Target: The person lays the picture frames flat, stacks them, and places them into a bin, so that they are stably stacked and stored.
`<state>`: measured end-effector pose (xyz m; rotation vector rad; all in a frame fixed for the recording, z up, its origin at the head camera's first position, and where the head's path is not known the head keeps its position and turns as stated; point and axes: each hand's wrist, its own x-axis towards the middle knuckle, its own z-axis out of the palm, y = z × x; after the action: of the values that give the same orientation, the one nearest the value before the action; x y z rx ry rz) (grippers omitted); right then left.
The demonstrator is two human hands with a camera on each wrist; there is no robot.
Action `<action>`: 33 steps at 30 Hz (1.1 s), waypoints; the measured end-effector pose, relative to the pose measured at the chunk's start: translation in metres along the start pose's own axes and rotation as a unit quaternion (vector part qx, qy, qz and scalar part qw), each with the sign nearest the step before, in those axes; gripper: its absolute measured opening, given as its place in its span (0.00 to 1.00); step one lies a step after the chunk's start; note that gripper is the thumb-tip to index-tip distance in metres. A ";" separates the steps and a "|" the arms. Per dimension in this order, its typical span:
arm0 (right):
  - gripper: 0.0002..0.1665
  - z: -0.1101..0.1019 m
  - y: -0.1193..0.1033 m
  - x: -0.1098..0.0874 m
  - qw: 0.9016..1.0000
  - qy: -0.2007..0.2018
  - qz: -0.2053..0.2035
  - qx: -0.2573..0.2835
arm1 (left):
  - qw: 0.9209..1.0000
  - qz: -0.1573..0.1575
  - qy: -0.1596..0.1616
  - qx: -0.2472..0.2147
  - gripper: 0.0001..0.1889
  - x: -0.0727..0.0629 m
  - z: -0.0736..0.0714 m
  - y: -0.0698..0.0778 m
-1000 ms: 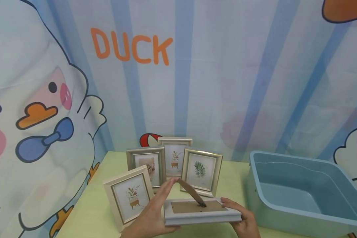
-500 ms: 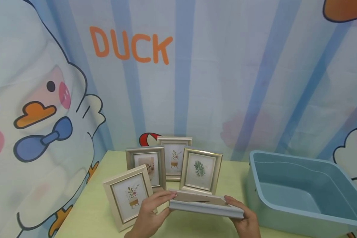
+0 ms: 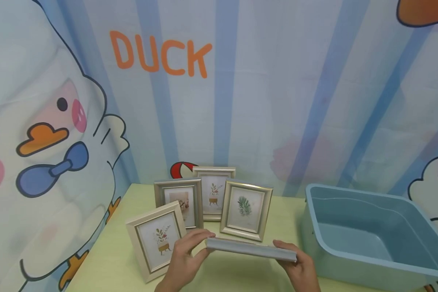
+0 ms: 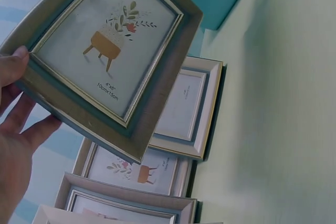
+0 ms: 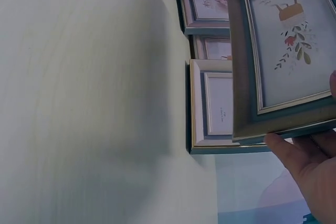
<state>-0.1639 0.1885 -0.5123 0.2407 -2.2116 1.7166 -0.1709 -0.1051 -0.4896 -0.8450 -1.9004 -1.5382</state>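
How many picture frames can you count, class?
5: the held frame between left hand and right hand; standing: near-left frame, darker frame behind it, rear frame and leaf-print frame at right. Others may be hidden.

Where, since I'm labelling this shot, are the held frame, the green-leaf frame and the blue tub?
Held frame (image 4: 106,46), left wrist view, on its print.
Green-leaf frame (image 3: 245,207), head view, on its print.
Blue tub (image 3: 365,271), head view, on its outer front wall.

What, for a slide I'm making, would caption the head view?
Left hand and right hand hold a picture frame edge-on over a table, near four standing frames and a blue tub.
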 end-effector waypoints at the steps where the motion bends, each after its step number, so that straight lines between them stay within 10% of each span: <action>1: 0.17 0.000 -0.002 0.000 1.000 -0.003 0.021 -0.010 | 1.000 -0.012 0.001 -0.012 0.16 0.000 0.000 0.000; 9: 0.19 0.001 -0.005 0.002 0.992 0.000 0.096 -0.078 | 0.980 -0.192 0.027 -0.053 0.14 0.004 0.003 0.002; 14: 0.26 0.008 0.004 -0.002 0.998 0.054 0.007 -0.042 | 0.955 -0.290 0.051 -0.042 0.16 0.012 0.003 0.005; 20: 0.29 0.009 0.015 -0.004 0.996 0.040 -0.073 -0.017 | 0.944 -0.328 0.043 0.003 0.18 0.017 -0.001 0.006; 33: 0.52 -0.009 0.020 -0.011 0.994 -0.099 -0.040 -0.038 | 0.922 -0.381 0.053 -0.039 0.20 0.022 0.002 0.003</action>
<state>-0.1592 0.2022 -0.5323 0.4948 -2.3657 1.6247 -0.1828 -0.0995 -0.4720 -0.0020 -2.2232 -2.0477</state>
